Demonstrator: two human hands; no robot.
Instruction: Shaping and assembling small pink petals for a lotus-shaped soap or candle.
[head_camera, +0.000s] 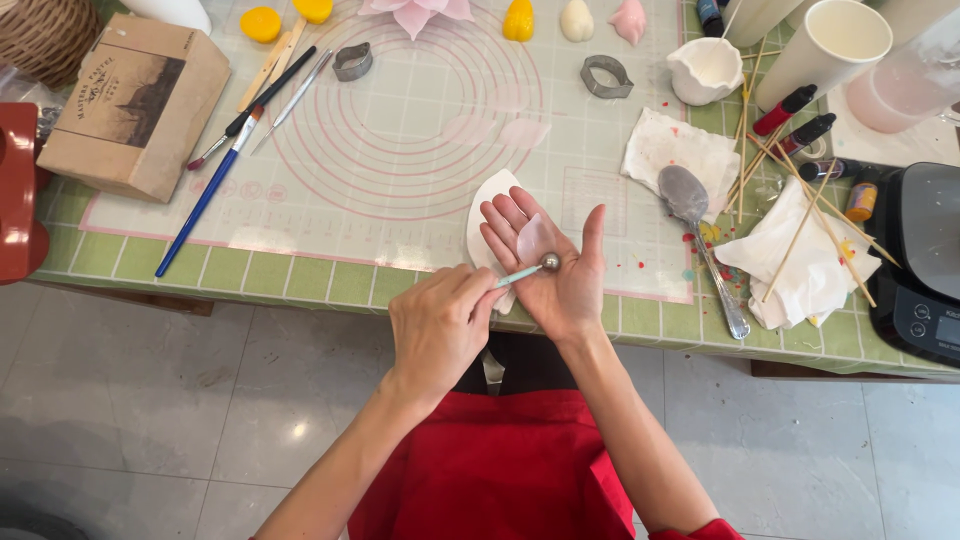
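Observation:
My right hand (560, 275) is held palm up at the table's front edge, with a thin pale pink petal (534, 240) lying on the palm. My left hand (438, 325) grips a ball tool with a light blue handle (518, 274); its metal ball (549, 262) presses on the lower edge of the petal. Under my right hand's fingers a white leaf-shaped pad (490, 210) rests on the pale rolling mat with pink circles (400, 130).
Brushes (215, 180) and a cardboard box (135, 105) lie at the left. Metal cutters (606, 77), a spoon (690, 200), crumpled tissues (800, 270), wooden skewers (820, 215), small bottles, white cups (830, 45) and a black scale (920, 260) crowd the right. Pink, white and yellow shaped pieces line the far edge.

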